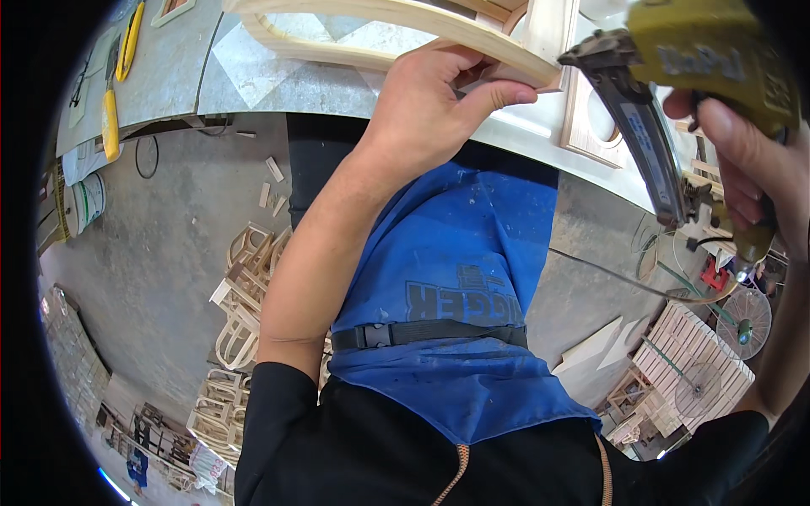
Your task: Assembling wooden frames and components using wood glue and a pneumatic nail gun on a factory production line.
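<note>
My left hand (430, 105) is closed round the near end of a pale wooden frame (405, 15) with a curved side, held over the worktable (278, 93). Its thumb presses along the lower edge, and the other fingers are partly hidden behind the wood. In my right hand (759, 160) is an olive-yellow nail gun (709, 59), fingers wrapped round its handle. The gun tilts so that its dark nose is right by the frame's end corner; whether they touch I cannot tell. Its long dark magazine slants down past the table's edge.
Yellow-handled pliers (110, 122) and another yellow-handled tool (129, 42) lie at the table's left. A wooden panel with a round hole (582, 139) rests beside the nail gun. Stacked wooden frames (240, 333) stand on the floor at left. A hose (629, 282) trails at right, near fans (744, 325).
</note>
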Demonstrator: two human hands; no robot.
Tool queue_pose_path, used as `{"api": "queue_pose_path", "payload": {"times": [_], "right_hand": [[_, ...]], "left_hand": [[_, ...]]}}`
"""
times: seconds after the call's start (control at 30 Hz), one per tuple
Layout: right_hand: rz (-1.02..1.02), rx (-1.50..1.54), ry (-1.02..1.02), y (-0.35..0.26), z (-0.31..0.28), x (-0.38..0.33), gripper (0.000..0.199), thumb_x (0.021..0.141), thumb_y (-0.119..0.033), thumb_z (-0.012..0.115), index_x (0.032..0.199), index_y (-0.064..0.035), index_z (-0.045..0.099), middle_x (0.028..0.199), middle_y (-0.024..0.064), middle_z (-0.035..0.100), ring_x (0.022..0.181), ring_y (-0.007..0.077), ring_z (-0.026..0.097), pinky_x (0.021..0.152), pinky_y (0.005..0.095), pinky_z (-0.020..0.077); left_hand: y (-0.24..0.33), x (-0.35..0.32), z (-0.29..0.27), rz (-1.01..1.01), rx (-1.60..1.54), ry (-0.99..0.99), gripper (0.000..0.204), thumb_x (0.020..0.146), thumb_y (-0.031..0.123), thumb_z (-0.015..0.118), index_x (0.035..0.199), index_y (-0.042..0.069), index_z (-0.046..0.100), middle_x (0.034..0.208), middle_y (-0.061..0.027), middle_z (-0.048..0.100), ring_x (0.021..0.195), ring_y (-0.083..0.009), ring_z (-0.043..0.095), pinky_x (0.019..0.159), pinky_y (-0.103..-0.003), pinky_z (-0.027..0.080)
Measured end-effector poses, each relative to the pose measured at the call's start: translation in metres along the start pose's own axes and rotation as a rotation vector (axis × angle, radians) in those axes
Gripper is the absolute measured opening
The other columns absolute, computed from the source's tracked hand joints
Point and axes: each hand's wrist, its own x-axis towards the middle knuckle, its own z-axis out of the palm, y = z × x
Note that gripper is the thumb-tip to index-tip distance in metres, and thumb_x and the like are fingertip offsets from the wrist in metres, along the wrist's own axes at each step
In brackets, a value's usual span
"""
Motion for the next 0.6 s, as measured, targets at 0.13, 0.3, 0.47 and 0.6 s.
{"api": "queue_pose_path", "payload": {"times": [0.13,0.3,0.47,0.6], "right_hand": [[-0.050,0.029,0.024,-0.013,0.018,-0.050,0.045,0.097,-0.028,0.074,0.122,0.0071,0.062,0.102,0.0112,0.075,0.037,0.0076,0.044,0.037,0.0174,0.0429],[-0.153,-0.060,0.179,-0.023,0.077,-0.042,0.043,0.098,-0.028,0.072,0.124,0.0044,0.062,0.108,0.0114,0.074,0.036,0.0074,0.043,0.036,0.0173,0.0417],[0.049,0.097,0.221,0.015,0.064,-0.104,0.050,0.093,-0.021,0.075,0.134,0.0006,0.059,0.118,0.0164,0.072,0.063,0.0167,0.059,0.061,0.0264,0.0535],[0.123,0.338,0.239,0.010,0.065,-0.124,0.060,0.085,-0.017,0.083,0.138,-0.0025,0.058,0.126,0.0192,0.070,0.105,0.0306,0.074,0.099,0.0424,0.0600]], "left_hand": [[-0.001,0.003,-0.009,0.120,0.124,-0.049,0.025,0.085,0.012,0.082,0.106,-0.002,0.077,0.083,-0.0037,0.072,0.073,-0.0114,0.061,0.069,-0.023,0.051],[0.021,0.009,-0.010,0.253,0.163,-0.020,0.023,0.088,0.011,0.080,0.105,-0.003,0.075,0.079,-0.0020,0.069,0.069,-0.0094,0.058,0.064,-0.022,0.048],[0.066,0.007,-0.007,0.079,0.168,-0.065,0.019,0.089,0.010,0.078,0.102,-0.003,0.074,0.076,-0.0005,0.066,0.065,-0.0073,0.053,0.060,-0.020,0.043],[0.084,0.012,-0.012,-0.026,0.177,-0.109,0.017,0.090,0.008,0.077,0.101,-0.003,0.074,0.075,-0.0001,0.065,0.063,-0.0063,0.050,0.058,-0.019,0.041]]}}
